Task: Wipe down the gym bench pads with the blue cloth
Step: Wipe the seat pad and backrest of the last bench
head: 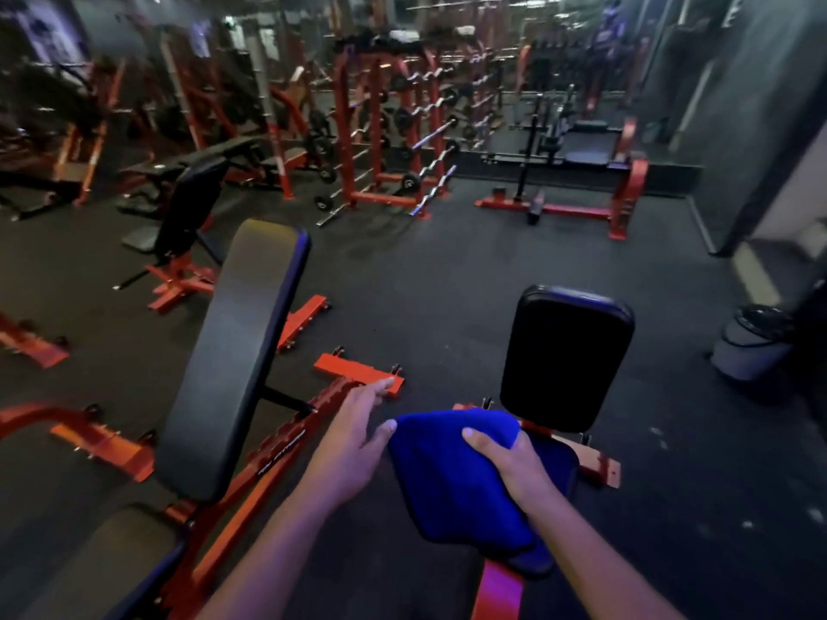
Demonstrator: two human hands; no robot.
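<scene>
Blue cloth (452, 476), black pad (566, 355), red frame (358, 369)

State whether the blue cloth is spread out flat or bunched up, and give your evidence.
Bunched up. The blue cloth sits in a rounded, folded mass over the seat pad, gripped by the right hand.

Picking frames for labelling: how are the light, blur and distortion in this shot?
Head view: dim gym light; the racks at the back are smeared; wide-angle bending at the edges; the right hand and blue cloth are sharp; the small pad is nearly pure black.
</scene>
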